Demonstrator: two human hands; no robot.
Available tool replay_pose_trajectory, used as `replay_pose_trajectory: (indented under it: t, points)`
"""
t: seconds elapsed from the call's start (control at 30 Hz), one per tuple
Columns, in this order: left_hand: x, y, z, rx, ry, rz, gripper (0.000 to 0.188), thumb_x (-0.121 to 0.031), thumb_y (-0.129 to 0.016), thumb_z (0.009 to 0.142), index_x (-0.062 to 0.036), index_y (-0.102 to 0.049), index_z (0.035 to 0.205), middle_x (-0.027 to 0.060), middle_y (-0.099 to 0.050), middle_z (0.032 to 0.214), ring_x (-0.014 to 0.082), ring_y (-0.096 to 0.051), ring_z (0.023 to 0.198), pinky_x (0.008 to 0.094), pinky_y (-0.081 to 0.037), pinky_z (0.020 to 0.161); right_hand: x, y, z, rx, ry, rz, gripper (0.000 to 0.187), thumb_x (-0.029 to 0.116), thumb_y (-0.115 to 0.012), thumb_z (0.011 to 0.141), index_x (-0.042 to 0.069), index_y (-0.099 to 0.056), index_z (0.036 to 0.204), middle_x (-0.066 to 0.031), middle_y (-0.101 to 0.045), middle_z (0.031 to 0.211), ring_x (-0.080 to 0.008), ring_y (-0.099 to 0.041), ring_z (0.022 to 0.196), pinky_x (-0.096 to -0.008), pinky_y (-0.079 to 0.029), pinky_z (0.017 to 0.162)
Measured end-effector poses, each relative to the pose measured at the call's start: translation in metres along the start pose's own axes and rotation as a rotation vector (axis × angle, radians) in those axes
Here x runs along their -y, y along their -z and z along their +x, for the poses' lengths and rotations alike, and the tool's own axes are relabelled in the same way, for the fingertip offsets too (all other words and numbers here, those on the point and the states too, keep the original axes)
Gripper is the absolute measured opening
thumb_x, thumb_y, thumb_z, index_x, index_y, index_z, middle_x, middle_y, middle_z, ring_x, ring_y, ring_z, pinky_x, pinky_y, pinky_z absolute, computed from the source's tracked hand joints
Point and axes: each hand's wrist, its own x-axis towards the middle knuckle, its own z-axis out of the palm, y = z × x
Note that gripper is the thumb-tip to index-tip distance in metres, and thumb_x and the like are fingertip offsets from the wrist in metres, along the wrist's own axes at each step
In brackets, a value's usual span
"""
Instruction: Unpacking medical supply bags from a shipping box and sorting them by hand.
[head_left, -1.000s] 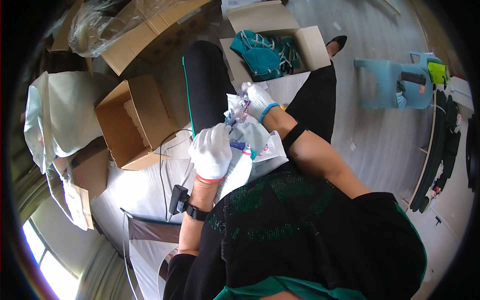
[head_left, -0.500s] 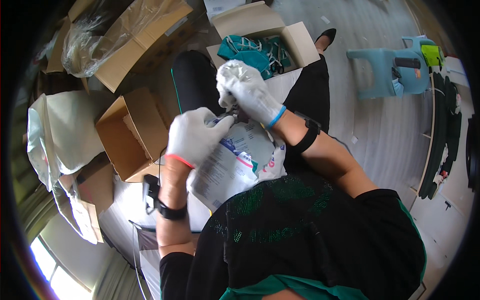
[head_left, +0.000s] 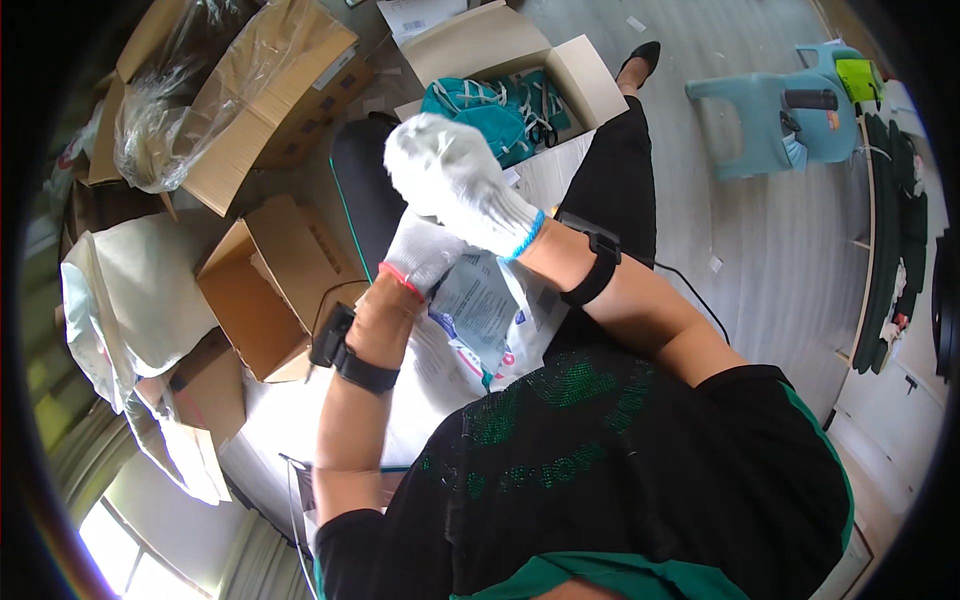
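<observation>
A printed white plastic bag (head_left: 485, 305) with blue and pink patches lies in my lap, against my black shirt. My right hand (head_left: 450, 180), in a white knit glove with a blue cuff, is closed above the far end of the bag; what its fingers hold, if anything, is hidden. Just below and behind it is my left hand (head_left: 425, 253), gloved in white with a red cuff. Its fingers are covered by the right hand, so their grip does not show. The two gloves overlap in the picture.
An open carton (head_left: 590, 80) with teal strapped items (head_left: 490, 115) stands beyond my hands. Left are a brown cardboard box (head_left: 255, 300), a white sack (head_left: 150, 275) and a large carton (head_left: 265, 100) with clear film. A blue plastic stool (head_left: 740, 120) stands at the right.
My right hand has moved left and nearer the left hand. The left hand has shifted right and under it, off the bag's left side. The bag looks more crumpled, with less of it showing.
</observation>
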Motion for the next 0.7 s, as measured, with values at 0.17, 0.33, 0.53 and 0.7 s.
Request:
replay_pose_trajectory:
  t: [0.17,0.33,0.53,0.7]
  points:
    - [0.014,-0.01,0.003,-0.211,0.014,-0.217,0.026,0.005,-0.077,0.074,0.0034,-0.071,0.099,0.0013,-0.071,0.087,0.0076,-0.064,0.079,0.0259,-0.053,0.074,-0.051,0.005,0.009,-0.234,-0.424,1.204,0.022,0.028,-0.045,0.1,0.013,-0.057,0.091,-0.0001,-0.056,0.073,-0.0166,-0.055,0.054,-0.03,-0.045,0.047]
    - [0.033,-0.019,0.006,-0.468,0.154,-0.188,0.015,0.006,-0.062,0.078,0.0,-0.069,0.09,-0.0004,-0.066,0.084,0.0086,-0.059,0.072,0.024,-0.048,0.066,-0.143,0.019,0.012,0.105,-0.397,1.601,0.017,0.036,-0.052,0.092,0.029,-0.062,0.081,0.0066,-0.057,0.07,-0.0142,-0.057,0.071,-0.0369,-0.043,0.067]
    - [0.03,-0.015,0.01,-0.268,0.117,-0.259,0.015,0.001,-0.065,0.076,0.0017,-0.068,0.091,0.0022,-0.066,0.082,0.0098,-0.059,0.071,0.0241,-0.048,0.067,-0.148,0.037,0.007,0.08,-0.622,1.742,0.024,0.036,-0.057,0.099,0.014,-0.058,0.088,0.0012,-0.052,0.066,-0.0193,-0.056,0.069,-0.0381,-0.046,0.061]
    - [0.018,0.004,0.013,-0.115,0.177,-0.585,0.017,0.003,-0.069,0.073,0.0059,-0.07,0.09,0.007,-0.068,0.082,0.0139,-0.065,0.073,0.0276,-0.053,0.07,-0.073,0.092,-0.012,-0.049,-0.591,0.739,0.045,0.051,-0.055,0.099,0.006,-0.062,0.099,-0.0008,-0.06,0.084,-0.0132,-0.055,0.073,-0.0318,-0.049,0.068]
